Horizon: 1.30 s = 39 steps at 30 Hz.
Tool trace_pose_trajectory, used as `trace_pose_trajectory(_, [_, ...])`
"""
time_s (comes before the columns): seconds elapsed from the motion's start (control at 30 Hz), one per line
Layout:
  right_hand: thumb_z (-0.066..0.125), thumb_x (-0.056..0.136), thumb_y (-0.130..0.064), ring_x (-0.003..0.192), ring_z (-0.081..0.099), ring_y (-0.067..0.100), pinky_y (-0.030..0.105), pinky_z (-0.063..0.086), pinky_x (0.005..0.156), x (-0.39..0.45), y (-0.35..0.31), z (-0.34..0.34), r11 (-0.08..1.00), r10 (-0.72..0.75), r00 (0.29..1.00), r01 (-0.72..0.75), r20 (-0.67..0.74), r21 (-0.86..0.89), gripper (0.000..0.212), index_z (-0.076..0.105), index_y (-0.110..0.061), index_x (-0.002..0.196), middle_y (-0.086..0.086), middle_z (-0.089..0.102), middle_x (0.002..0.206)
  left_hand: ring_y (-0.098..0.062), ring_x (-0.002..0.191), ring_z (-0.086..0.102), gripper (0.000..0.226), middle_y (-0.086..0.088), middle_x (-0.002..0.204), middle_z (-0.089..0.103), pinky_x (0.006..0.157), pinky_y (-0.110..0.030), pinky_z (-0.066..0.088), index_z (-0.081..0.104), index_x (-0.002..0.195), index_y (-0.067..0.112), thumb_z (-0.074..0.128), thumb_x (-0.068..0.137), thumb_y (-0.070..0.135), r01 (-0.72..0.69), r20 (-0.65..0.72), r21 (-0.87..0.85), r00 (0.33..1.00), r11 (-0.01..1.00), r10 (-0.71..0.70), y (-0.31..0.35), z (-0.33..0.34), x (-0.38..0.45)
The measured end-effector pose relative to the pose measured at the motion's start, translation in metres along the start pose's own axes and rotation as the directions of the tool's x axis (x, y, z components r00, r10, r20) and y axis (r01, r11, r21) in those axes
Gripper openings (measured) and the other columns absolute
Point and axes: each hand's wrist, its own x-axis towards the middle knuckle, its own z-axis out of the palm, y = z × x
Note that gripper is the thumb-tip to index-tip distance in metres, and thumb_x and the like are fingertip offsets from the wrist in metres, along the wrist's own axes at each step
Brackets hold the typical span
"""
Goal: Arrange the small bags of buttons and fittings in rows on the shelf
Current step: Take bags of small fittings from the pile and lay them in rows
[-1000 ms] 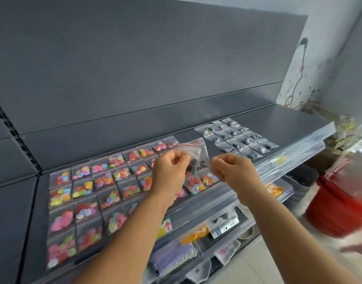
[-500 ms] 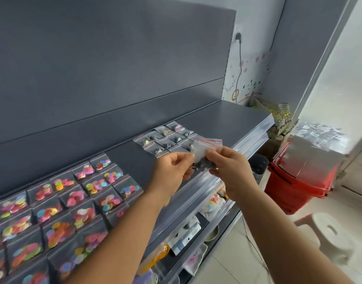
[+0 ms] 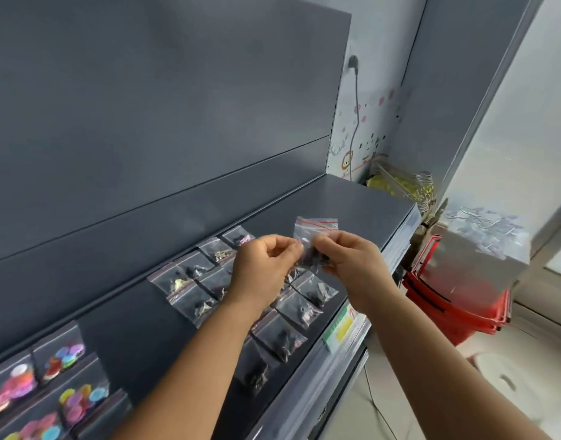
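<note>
Head view. Held clear bag point(image 3: 315, 236), red zip strip at top, dark fittings bunched low: centre of frame, raised above the shelf point(image 3: 352, 211), pinched by right hand point(image 3: 349, 258) with thumb and curled fingers; higher in frame than half a second ago. Left hand point(image 3: 266, 265): fingers curled, tips meeting the bag's left edge; whether actually gripping it cannot be told. Rows of fitting bags point(image 3: 298, 308) flat on shelf beneath both hands, larger and more central than before. Button bags point(image 3: 63, 358), multicoloured: lower left, mostly gone past the frame edge since the earlier frame. Red baskets point(image 3: 456, 309): right, beside the shelf end.
</note>
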Motion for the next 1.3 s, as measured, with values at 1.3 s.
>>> trace_pose_trajectory(1.3, [0.054,0.089,-0.015,0.102,0.059,0.026,0.031,0.044,0.085,0.271,0.052,0.028,0.694,0.020,0.852,0.365,0.523,-0.620,0.038,0.052,-0.014,0.127,0.005,0.061,0.116,-0.026,0.113,0.053,0.033,-0.005,0.122,0.060,0.089,-0.036,0.042,0.051,0.128,0.015,0.049,0.096,0.020,0.587,-0.635,0.599,0.763,0.545,-0.123,-0.059,0.046,0.173])
